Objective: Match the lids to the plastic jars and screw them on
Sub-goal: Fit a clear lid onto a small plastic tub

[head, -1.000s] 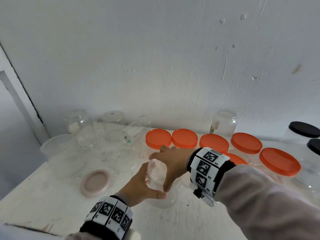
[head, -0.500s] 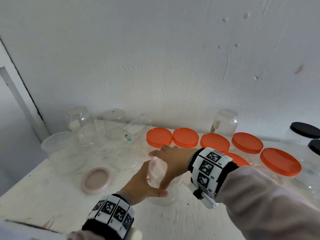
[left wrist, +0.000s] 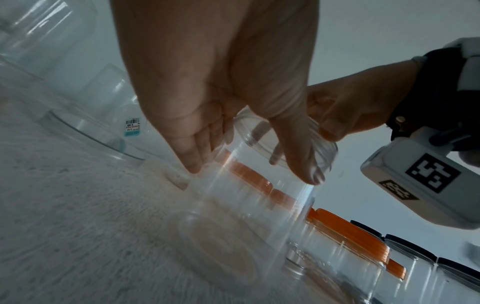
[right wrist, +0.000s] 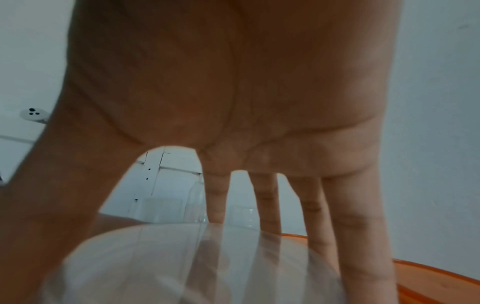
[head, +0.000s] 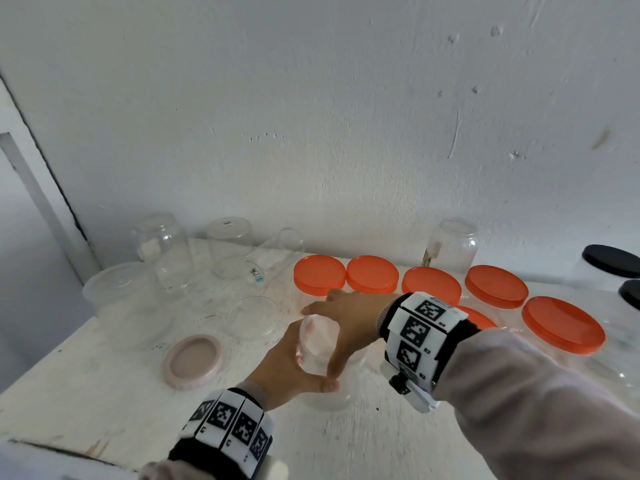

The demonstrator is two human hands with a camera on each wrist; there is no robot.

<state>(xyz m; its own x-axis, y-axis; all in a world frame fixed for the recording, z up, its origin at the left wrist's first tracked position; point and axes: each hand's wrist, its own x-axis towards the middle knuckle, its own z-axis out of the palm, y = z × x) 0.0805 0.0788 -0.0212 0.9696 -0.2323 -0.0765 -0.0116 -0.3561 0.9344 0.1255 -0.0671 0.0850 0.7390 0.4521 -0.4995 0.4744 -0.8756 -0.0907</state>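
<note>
Left hand (head: pixel 294 362) grips the clear plastic jar (left wrist: pixel 249 207) upright on the white tabletop (head: pixel 86 382); right hand (head: pixel 349 317) clasps its clear round lid (left wrist: pixel 288 142), just before the orange-lidded jars (head: pixel 374 278). Screwing on; next, likely twist tight.

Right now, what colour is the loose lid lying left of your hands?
Pale pink lid, clearest in the head view.

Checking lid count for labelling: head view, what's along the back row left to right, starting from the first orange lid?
First orange lid → second orange lid → third orange lid → fourth orange lid → fifth orange lid → black lid at the right edge.
</note>
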